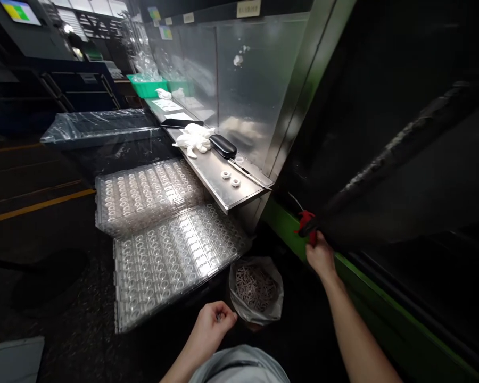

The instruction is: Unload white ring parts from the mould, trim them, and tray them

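Beside green machine frame (343, 266), right hand (320, 256) outstretched, gripping red-handled tool (306, 222).

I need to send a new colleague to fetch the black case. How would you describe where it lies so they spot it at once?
Find the steel shelf that juts out from the shiny wall panel, above the clear trays of rings. The black case lies near its middle, just right of the white gloves. It is the only dark, rounded, oblong thing there; the two loose rings nearer the shelf's end are white.

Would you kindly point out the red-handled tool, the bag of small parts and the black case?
red-handled tool (306, 222), head view, on its red handle.
bag of small parts (257, 290), head view, on the parts inside.
black case (222, 146), head view, on its lid.
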{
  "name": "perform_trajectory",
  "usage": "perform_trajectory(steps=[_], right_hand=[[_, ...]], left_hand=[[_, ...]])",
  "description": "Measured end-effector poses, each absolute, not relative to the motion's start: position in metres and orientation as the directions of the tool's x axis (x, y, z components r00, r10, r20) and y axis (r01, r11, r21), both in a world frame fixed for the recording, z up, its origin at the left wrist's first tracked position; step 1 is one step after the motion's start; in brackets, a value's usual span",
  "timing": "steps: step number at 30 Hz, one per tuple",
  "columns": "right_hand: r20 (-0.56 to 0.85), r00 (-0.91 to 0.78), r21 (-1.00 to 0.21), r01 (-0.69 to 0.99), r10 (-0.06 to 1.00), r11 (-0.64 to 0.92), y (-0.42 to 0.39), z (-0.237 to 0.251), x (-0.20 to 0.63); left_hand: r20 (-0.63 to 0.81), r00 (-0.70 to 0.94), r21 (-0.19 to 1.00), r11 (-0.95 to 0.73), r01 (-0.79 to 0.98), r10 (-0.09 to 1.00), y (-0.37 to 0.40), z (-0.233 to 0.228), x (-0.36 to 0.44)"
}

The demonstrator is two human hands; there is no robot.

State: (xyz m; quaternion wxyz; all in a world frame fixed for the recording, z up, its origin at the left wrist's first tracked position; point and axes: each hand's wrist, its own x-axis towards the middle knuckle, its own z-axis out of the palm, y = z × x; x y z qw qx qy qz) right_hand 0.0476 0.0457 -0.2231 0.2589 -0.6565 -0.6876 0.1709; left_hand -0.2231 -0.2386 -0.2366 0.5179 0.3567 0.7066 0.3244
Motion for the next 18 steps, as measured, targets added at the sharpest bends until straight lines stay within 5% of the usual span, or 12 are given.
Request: perform_trajectory(steps=[7,14,16,18], right_hand=[[0.173,-0.087,-0.659,0.73,0.981,0.181,0.063,-0.2,0.047],[0.414,-0.006,-0.716,0.615,0.91,0.33,0.003,-0.095,0.075],[0.357,0.06,-0.799,0.537,0.932,0.271,-0.044,-0.074,0.104],[0.123,0.095,-0.892,0.447,0.988,0.068,-0.105,-0.07,0.135]], left_hand=[[-0.469,-0.227,0.833,0.513,0.207,0.853,-0.245,-0.243,-0.223],[-0.451,-0.231,0.844,0.497,0.204,0.862,-0.25,-0.259,-0.234],[-0.455,-0.16,0.848,0.481,0.221,0.876,-0.237,-0.268,-0.227],[-0.434,-0.095,0.865,0.443,0.233,0.896,-0.219,-0.28,-0.212]])
